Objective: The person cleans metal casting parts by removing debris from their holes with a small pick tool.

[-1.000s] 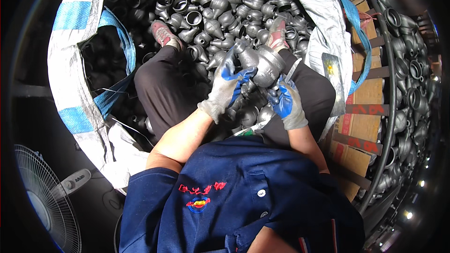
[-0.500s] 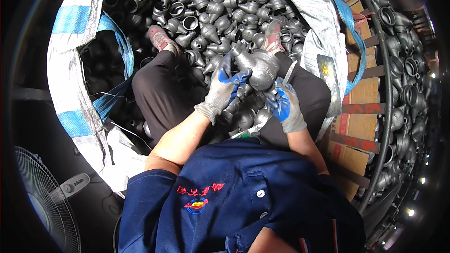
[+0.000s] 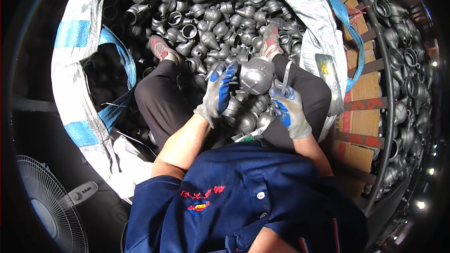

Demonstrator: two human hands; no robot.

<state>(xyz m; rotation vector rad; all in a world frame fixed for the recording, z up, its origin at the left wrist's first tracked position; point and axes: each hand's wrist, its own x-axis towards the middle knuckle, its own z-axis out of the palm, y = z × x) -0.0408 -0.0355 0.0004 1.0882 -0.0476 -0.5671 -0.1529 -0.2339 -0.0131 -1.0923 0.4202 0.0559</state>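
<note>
A rounded grey metal casting (image 3: 257,76) is between my hands above my lap, its domed, cross-marked end turned up toward me. My left hand (image 3: 217,91), in a grey glove with a blue palm, is beside the casting's left side, fingers stretched upward and palm facing it. Whether the fingertips touch the casting cannot be made out. My right hand (image 3: 291,112), gloved alike, is closed around a narrow, flat, pale strip (image 3: 286,76) that points away from me. Its fingers are close to the casting's lower right side.
Similar castings (image 3: 213,16) fill the large white woven bag (image 3: 77,82) around my legs. Blue straps (image 3: 358,61) loop from its sides. A wire-guarded fan (image 3: 49,206) stands at lower left. On the right, cardboard (image 3: 363,122) lines a metal-framed bin of more castings (image 3: 412,89).
The casting has turned so that its narrow neck no longer shows and its domed end faces up. My left fingers have straightened off its neck. My right hand has moved slightly right and nearer me.
</note>
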